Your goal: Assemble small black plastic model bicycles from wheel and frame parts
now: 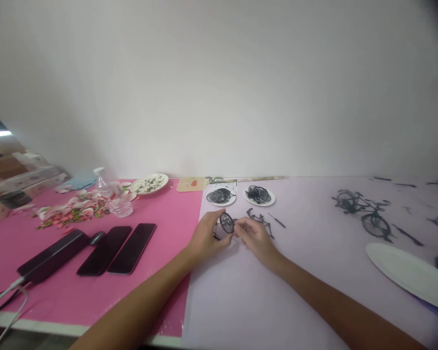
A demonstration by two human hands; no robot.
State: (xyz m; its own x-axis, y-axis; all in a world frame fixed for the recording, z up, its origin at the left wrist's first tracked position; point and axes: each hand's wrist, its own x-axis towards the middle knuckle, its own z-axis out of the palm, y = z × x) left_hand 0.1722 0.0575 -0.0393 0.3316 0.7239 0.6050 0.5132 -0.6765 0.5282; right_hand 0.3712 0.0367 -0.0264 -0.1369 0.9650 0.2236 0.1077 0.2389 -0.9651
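Note:
Near the middle of the table, my left hand [210, 233] is closed round a small black spoked wheel [227, 222], which stands tilted between thumb and fingers. My right hand [254, 235] is pinched at the wheel's right side, its fingertips on a small dark part too small to make out. Just behind my right hand lies a black miniature bicycle frame [261, 219], partly hidden by it. A thin screwdriver [277, 220] lies to its right. Farther back, one white plate [221, 203] holds black wheels, and another [270, 201] holds black parts.
An assembled black miniature bicycle [365, 213], another screwdriver [408, 235] and a large white plate [409, 274] are at right. On the pink cover at left are two phones [132, 248], a black power bank [53, 256], a plastic bottle [102, 184] and flower pieces [75, 209].

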